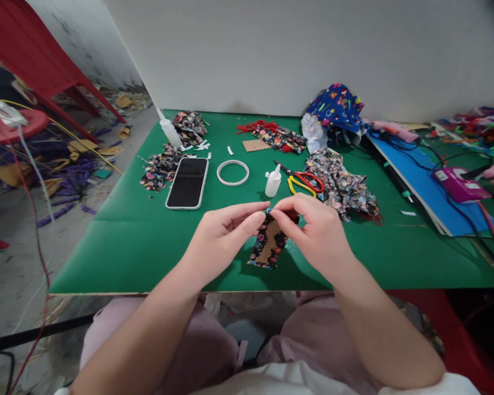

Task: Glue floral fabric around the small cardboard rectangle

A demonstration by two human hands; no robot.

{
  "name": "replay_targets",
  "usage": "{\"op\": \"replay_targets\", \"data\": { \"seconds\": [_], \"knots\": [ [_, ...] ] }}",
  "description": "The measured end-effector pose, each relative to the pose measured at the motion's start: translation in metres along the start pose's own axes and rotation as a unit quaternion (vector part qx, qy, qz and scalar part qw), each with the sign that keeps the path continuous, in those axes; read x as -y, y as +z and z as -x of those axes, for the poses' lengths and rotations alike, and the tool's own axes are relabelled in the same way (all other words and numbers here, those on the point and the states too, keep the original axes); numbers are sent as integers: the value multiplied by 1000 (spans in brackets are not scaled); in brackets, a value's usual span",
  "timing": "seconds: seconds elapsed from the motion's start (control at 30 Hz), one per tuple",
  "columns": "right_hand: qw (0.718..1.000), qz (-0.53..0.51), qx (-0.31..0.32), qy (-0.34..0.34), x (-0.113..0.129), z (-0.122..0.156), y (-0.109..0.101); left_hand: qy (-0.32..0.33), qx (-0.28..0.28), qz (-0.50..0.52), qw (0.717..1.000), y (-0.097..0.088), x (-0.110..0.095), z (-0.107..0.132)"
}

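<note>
Between my hands is a cardboard piece edged with dark floral fabric (270, 244), its bare brown middle facing up. My left hand (226, 236) pinches its top edge with thumb and forefinger. From the other side, my right hand (313, 227) grips the same top edge, fingertips close to the left ones. What the fingertips press there is partly hidden. Just beyond stands a small white squeeze bottle (273, 182) with a pointed nozzle. Red-and-yellow-handled scissors (307, 182) lie to its right, and a white tape ring (233, 173) to its left.
A phone (188, 184) lies at left near floral fabric scraps (162, 167) and a second nozzle bottle (170, 130). Toward the back is a floral piece with red tassels (280, 137). More crumpled fabric (341, 184), a blue folder (424, 186) and a purple box with cables (461, 185) occupy the right.
</note>
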State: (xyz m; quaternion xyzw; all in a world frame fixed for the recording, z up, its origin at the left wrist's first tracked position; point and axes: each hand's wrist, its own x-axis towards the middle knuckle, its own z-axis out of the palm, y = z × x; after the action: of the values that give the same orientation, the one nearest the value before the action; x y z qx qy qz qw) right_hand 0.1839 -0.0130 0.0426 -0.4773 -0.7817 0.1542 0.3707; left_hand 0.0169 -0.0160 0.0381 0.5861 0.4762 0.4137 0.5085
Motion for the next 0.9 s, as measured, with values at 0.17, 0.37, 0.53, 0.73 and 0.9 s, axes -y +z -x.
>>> {"op": "replay_targets", "data": {
  "seconds": [0.17, 0.37, 0.53, 0.73, 0.9],
  "knots": [
    [989, 105, -44, -97, -3, 2, 7, -12, -21, 15, 1000, 2, 4, -3],
    [996, 61, -14, -57, -2, 3, 8, -3, -61, -27, 998, 3, 7, -4],
    [981, -181, -19, 71, -2, -1, 3, -6, -85, -52, 995, 0, 7, -5],
    [925, -328, 23, 189, -15, -3, 5, -6, -151, -24, 988, 0, 7, -6],
    [923, -293, 120, 217, -15, -4, 10, -2, -156, 35, 987, -2, 9, -6]
  ]
}}
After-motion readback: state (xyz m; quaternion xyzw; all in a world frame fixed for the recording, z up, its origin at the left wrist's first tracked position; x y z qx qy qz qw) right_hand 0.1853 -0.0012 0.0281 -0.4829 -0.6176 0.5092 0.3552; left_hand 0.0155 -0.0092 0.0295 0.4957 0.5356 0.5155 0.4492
